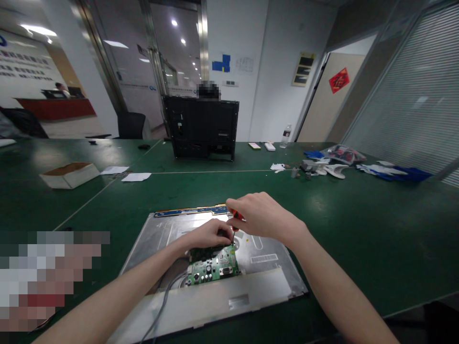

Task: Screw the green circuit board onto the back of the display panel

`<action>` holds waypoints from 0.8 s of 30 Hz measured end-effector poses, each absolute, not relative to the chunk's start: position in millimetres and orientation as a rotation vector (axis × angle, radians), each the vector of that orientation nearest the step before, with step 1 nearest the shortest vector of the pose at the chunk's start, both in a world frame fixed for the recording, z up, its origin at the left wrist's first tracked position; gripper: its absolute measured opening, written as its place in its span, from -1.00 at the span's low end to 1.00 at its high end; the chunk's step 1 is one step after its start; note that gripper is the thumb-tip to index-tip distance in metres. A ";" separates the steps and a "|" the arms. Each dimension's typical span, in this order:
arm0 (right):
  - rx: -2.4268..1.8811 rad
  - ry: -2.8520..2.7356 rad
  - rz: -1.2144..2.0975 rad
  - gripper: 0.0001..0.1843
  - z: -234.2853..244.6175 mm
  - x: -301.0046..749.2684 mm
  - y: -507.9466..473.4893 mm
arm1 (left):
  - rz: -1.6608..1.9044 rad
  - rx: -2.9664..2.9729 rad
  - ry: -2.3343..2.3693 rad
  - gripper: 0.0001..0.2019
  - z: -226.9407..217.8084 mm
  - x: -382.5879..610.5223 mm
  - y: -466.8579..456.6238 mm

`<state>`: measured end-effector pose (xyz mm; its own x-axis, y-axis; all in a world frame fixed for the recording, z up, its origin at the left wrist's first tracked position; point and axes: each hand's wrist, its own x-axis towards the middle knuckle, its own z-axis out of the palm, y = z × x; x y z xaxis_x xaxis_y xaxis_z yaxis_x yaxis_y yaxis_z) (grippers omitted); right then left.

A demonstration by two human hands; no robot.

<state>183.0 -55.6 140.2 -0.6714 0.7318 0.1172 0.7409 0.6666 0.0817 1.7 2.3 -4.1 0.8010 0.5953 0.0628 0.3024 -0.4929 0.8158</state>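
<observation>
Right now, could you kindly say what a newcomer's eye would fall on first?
Probably the green circuit board on the silvery panel at lower centre, where the right hand holds a red-handled screwdriver near the board's upper right corner. Next come the upright black unit farther back on the table and the red diamond-shaped sign at upper right.

Tabletop [358,229] dark green, crossed by thin pale lines. Circuit board [215,270] brighter green. Metal panel [287,270] silver-grey; edge strip [190,211] blue, rimmed gold. Screwdriver handle [236,216] red with black. Monitor back [204,126] black. Door poster [339,80] red. Window blinds [405,91] grey, finely striped.
</observation>
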 end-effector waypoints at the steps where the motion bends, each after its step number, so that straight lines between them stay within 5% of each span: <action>1: -1.238 -2.803 -0.182 -0.85 140.2 183.4 -55.9 | 0.429 2.117 0.667 -0.91 -3.9 1.7 2.1; 24: -1.190 -2.780 -0.194 -0.89 137.4 182.5 -54.9 | 0.451 2.153 0.672 -0.93 -4.0 1.0 1.7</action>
